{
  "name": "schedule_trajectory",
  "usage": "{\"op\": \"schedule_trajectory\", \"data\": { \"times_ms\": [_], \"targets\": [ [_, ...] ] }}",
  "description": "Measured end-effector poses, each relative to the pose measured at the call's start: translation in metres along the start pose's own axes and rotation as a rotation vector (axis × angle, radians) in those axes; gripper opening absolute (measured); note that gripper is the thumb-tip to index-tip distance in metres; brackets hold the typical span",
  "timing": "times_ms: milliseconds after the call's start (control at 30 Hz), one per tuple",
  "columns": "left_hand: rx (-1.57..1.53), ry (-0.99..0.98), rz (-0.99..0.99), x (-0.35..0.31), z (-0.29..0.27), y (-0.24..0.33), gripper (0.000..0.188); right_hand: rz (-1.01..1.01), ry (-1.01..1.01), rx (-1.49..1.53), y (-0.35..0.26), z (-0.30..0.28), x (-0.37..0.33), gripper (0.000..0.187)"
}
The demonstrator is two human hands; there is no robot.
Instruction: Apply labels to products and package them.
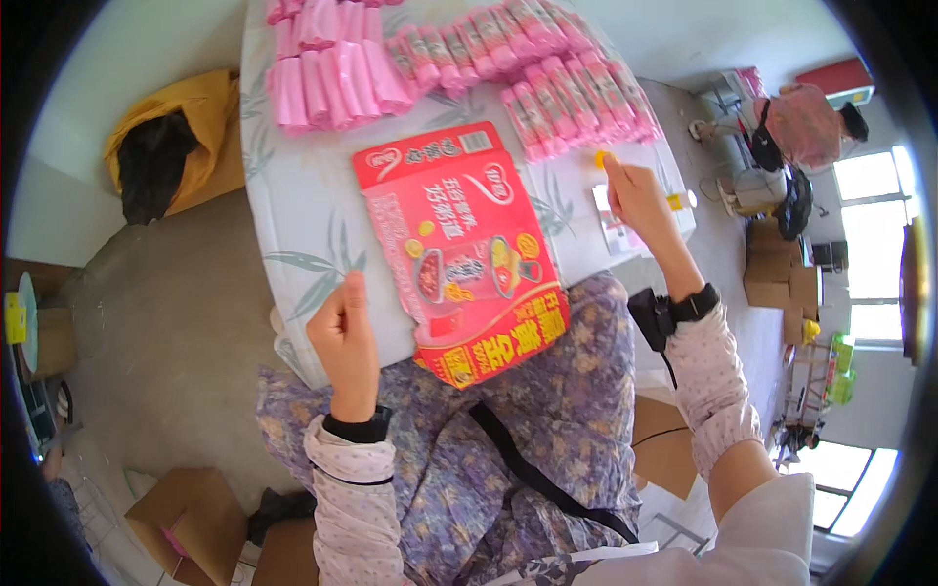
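A flattened red printed carton point(459, 254) lies on the leaf-patterned table point(293, 205), its near end hanging over my lap. My left hand point(344, 332) rests loosely curled at the table's near edge, just left of the carton, holding nothing that I can see. My right hand point(635, 195) reaches out to the right of the carton and pinches a small yellow object point(602, 156) between its fingertips. Several pink wrapped rolls point(576, 98) lie in rows just beyond that hand.
More pink rolled bags point(327, 68) are piled at the table's far left. A yellow sack with a black bag point(176, 146) sits on the floor at the left. Cardboard boxes point(191, 513) stand by my left knee, others point(777, 278) at the right. Another person point(806, 122) sits far right.
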State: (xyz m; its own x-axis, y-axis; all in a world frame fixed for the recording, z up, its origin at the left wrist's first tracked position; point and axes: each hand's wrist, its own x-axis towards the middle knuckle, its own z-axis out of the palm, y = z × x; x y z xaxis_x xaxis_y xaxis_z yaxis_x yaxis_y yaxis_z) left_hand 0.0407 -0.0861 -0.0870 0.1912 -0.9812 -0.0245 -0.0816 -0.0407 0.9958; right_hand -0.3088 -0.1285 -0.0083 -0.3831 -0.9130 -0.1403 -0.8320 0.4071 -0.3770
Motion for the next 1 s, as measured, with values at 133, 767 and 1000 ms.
{"op": "schedule_trajectory", "data": {
  "times_ms": [133,767,1000],
  "targets": [
    [0.077,-0.045,0.103,-0.018,0.012,-0.002,0.043,-0.132,0.100,0.061,0.104,0.016,-0.039,0.028],
    [0.171,-0.180,0.146,-0.116,0.022,0.043,0.041,-0.005,0.421,-0.257,0.113,0.025,-0.056,0.020],
    [-0.133,-0.177,-0.043,-0.110,0.019,0.035,0.023,0.053,0.003,0.885,0.001,0.020,-0.163,0.012]
  ]
}}
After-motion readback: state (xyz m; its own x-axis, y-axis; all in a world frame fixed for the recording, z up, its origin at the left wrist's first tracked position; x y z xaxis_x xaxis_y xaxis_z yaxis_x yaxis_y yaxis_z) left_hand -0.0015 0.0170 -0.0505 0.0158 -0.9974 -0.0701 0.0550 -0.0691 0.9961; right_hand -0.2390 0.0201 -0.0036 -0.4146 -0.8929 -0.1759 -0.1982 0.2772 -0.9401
